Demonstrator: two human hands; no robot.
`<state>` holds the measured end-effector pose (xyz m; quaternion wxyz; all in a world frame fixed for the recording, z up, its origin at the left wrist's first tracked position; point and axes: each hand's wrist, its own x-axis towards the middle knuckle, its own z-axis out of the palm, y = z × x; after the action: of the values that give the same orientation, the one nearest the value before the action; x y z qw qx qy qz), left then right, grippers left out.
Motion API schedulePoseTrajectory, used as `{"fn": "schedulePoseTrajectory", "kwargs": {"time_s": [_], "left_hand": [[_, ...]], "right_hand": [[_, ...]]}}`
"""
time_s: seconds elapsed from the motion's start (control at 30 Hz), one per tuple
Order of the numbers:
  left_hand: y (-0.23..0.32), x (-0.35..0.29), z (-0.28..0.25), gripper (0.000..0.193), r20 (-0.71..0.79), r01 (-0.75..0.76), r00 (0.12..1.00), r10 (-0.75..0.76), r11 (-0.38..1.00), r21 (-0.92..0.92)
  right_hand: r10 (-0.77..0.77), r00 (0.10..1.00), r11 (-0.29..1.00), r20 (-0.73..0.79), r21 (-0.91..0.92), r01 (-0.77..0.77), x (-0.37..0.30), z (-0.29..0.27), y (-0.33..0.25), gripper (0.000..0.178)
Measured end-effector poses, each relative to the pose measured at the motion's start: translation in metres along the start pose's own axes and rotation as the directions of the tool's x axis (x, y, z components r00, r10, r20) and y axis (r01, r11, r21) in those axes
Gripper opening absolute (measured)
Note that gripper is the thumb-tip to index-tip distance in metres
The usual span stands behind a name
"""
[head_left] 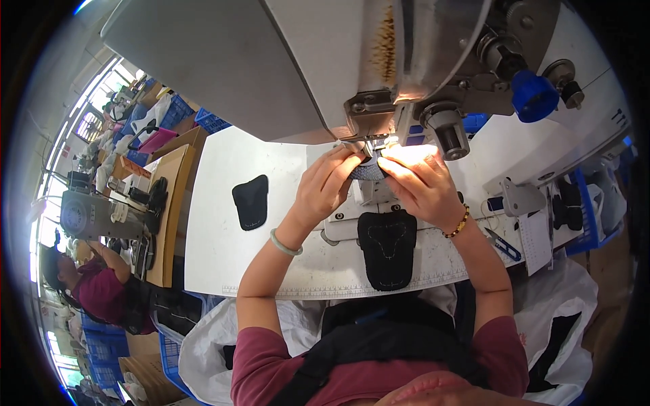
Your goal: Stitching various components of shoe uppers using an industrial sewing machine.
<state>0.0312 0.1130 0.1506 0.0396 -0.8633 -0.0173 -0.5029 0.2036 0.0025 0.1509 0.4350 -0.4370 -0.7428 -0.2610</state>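
Note:
Under the lit head of a sewing machine [230, 61], a curved grey textured fabric piece [367, 172] is pinched between both my hands. My left hand [323, 181] grips its left side, fingertips close to the presser foot. On the other side my right hand [423, 177] has thumb and fingers pressed together on the fabric. Part of the piece is hidden by my fingers and the machine. Flat on the white table below my hands lies a black shaped fabric piece [387, 252] with pale stitched or marked lines. A second black fabric piece [250, 203] rests left of my left forearm.
Thread snips [503, 245] lie right of my right wrist, by a white paper sheet [535, 242]. A ruler strip [325, 292] follows the table's near edge. White bags [220, 345] flank my lap. A blue basket [586, 210] stands right; another person [101, 291] sits left.

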Motion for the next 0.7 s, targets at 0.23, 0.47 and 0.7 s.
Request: {"fn": "schedulePoseTrajectory", "kwargs": {"time_s": [0.23,0.47,0.7], "left_hand": [[-0.005,-0.003,0.002,0.039,-0.001,0.012,1.000,-0.012,0.999,0.038],[-0.043,-0.015,-0.005,0.030,0.086,0.293,0.956,-0.280,0.918,-0.268],[-0.080,0.006,0.003,0.021,0.767,0.881,0.311,-0.562,-0.133,-0.454]], "right_hand": [[0.065,0.997,0.997,-0.040,-0.037,-0.067,-0.004,0.006,-0.004,0.027],[0.106,0.993,0.987,-0.060,-0.114,-0.112,-0.001,0.004,-0.006,0.022],[0.108,0.992,0.990,-0.059,-0.081,-0.113,0.000,0.004,-0.003,0.020]]}}
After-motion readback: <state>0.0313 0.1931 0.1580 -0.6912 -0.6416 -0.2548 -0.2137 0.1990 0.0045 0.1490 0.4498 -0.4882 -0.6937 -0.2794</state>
